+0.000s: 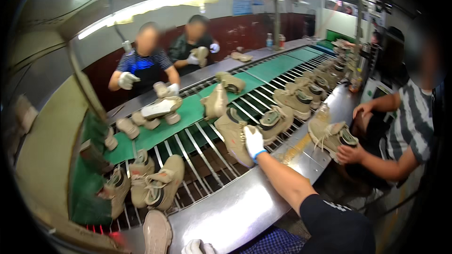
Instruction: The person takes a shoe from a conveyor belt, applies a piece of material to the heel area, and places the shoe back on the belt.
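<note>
My right hand (254, 142), in a white glove, grips the lace side of a beige lace-up shoe (232, 136) that stands tilted on the roller conveyor's near side. Another beige shoe (275, 123) sits just to the right of that hand. At the lower edge, my left hand (197, 247), also gloved in white, shows only partly. Its fingers look curled, and whatever they may hold is out of sight. Left of it, a shoe (157, 233) lies with its pale sole up on the metal ledge. Beyond that, several laced shoes (165, 183) rest on the rollers.
A green strip (181, 117) along the conveyor carries more shoes. Across it, two people (143, 66) in white gloves handle shoes. On the right, a seated person in a striped shirt (409, 117) holds a shoe (327, 135) at the metal ledge (235, 216). Metal posts (87, 80) frame the line.
</note>
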A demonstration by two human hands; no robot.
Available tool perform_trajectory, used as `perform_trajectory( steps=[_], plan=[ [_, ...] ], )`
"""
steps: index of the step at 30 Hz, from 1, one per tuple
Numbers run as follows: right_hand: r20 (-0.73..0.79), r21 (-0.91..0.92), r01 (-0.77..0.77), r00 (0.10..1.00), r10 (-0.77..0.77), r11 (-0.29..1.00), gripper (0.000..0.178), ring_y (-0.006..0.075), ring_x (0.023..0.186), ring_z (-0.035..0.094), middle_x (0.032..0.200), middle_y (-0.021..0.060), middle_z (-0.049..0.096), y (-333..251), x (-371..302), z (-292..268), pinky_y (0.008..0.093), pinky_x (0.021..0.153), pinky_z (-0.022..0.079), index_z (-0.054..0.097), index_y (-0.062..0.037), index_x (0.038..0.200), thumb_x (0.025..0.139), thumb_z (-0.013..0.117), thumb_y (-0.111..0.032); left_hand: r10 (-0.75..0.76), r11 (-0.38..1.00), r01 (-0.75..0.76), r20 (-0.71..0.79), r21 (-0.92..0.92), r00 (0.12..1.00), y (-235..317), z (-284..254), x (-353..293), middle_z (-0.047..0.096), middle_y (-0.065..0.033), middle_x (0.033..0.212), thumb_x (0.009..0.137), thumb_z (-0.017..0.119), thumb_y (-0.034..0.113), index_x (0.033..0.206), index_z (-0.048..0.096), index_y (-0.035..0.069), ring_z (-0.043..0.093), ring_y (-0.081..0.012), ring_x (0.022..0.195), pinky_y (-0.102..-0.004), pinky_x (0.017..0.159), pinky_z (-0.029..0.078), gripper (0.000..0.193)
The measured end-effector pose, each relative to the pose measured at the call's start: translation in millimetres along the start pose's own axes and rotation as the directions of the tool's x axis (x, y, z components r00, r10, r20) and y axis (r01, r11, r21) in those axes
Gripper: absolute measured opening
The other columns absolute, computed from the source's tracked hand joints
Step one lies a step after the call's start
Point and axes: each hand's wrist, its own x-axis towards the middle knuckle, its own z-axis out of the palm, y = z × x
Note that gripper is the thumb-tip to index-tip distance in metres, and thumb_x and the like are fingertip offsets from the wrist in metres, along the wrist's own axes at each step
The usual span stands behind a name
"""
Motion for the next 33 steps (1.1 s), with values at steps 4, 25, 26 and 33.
perform_trajectory(
  steps=[4,25,26,33],
  plan=[
    [0.404,0.335,-0.151,0.915,0.003,0.93,0.032,0.018,0.111,0.069,0.122,0.01,0.074,-69,-67,-10,0.0338,0.099,0.054,0.068,-0.0011,0.129,0.105,0.068,-0.021,-0.064,0.993,0.076,-0.13,0.094,0.99,10,-17,6,0.072,-0.0116,0.089,0.079,0.076,0.018,0.093,0.071,0.007,0.069,-0.0345,0.079,-0.0447,0.074,0.057,0.019],
    [0.869,0.494,0.175,-0.118,-0.48,0.852,0.057,0.0131,0.077,0.058,0.086,0.0029,0.067,-113,-359,-178,0.03,0.082,0.049,0.068,0.0026,0.118,0.066,0.091,0.003,-0.316,0.425,0.623,0.538,-0.656,0.782,75,-14,-26,0.069,-0.019,0.128,0.093,0.075,0.035,0.139,0.061,0.006,0.064,-0.0275,0.12,-0.0401,0.106,0.05,0.056],
    [0.917,0.398,0.087,-0.08,-0.392,0.913,0.032,0.0126,0.073,0.055,0.081,0.0005,0.065,-127,-365,-187,0.0319,0.084,0.046,0.072,-0.0028,0.105,0.076,0.088,-0.007,-0.305,0.307,0.67,0.596,-0.676,0.742,75,-17,-32,0.069,-0.0185,0.127,0.091,0.078,0.032,0.137,0.061,0.004,0.064,-0.0243,0.117,-0.0384,0.103,0.052,0.057],
    [0.916,0.383,-0.378,0.272,-0.294,0.843,0.068,0.0558,0.137,0.055,0.139,0.0451,0.058,-224,-383,-225,0.0608,0.124,0.033,0.073,0.0056,0.103,0.099,0.06,-0.061,-0.171,0.439,0.612,0.608,-0.658,0.776,103,-22,-47,0.065,-0.0174,0.128,0.085,0.086,0.036,0.139,0.058,0.001,0.061,-0.0259,0.121,-0.0407,0.105,0.051,0.07]
  ],
)
